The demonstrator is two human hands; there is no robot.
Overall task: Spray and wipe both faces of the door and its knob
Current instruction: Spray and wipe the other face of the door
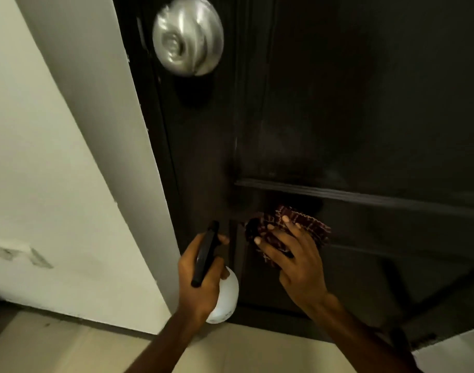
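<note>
The hands were both low on the door: the left hand (196,285) was curled round the neck of a spray bottle (226,294), gripping it with the black trigger head pointing up toward the door and the white body hanging below the palm. The right hand (297,262) lay with fingers spread and fairly straight, pressing a dark red patterned cloth (309,224) flat against the door (365,117). The cloth sat on the lower part of the dark door face, just under a raised horizontal moulding (338,193), and bunched out past the fingertips. The bottle was just beside the cloth, nearer the door's edge. The round silver knob (188,36) stood well above both hands, close to that edge. A pale door frame (101,130) and wall (28,157) ran along the left, with light floor (244,354) below
</note>
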